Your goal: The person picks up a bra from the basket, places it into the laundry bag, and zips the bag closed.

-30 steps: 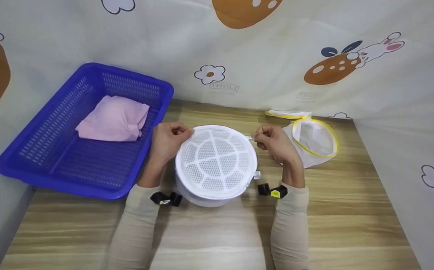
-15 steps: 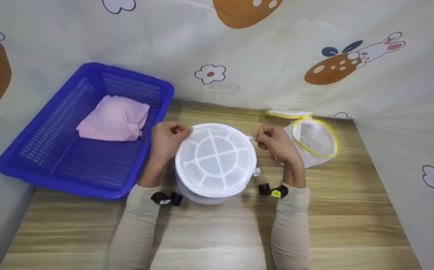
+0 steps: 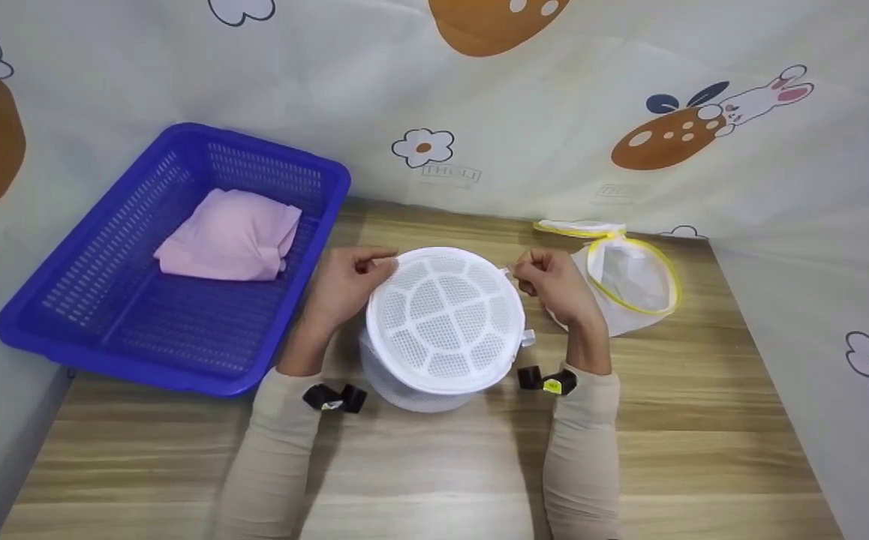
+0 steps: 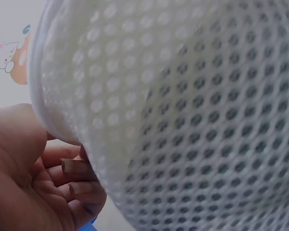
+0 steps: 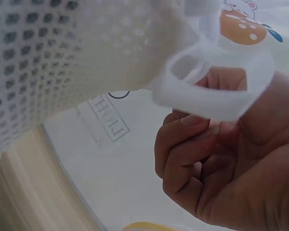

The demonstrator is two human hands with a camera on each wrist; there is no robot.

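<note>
A round white mesh laundry bag (image 3: 446, 322) stands between both hands, its spoked mesh top facing up and leaning a little to the right of its base. My left hand (image 3: 344, 283) pinches the bag's far-left rim; in the left wrist view its fingers (image 4: 84, 185) bend in behind the edge. At the far-right rim, my right hand (image 3: 554, 285) pinches a small white zipper pull (image 3: 506, 271), the fingers curled. A white plastic loop (image 5: 207, 98) on the bag's side hides part of that grip in the right wrist view.
A blue plastic basket (image 3: 127, 315) holding a folded pink cloth (image 3: 232, 236) stands at the left. Behind the right hand lies a white mesh bag with yellow trim (image 3: 633, 281). A printed curtain (image 3: 329, 90) closes off the back of the wooden table (image 3: 690, 450).
The bag's top has shifted right and now leans over its base. My left hand has moved right with it, its index finger reaching out straighter. The right hand has barely moved.
</note>
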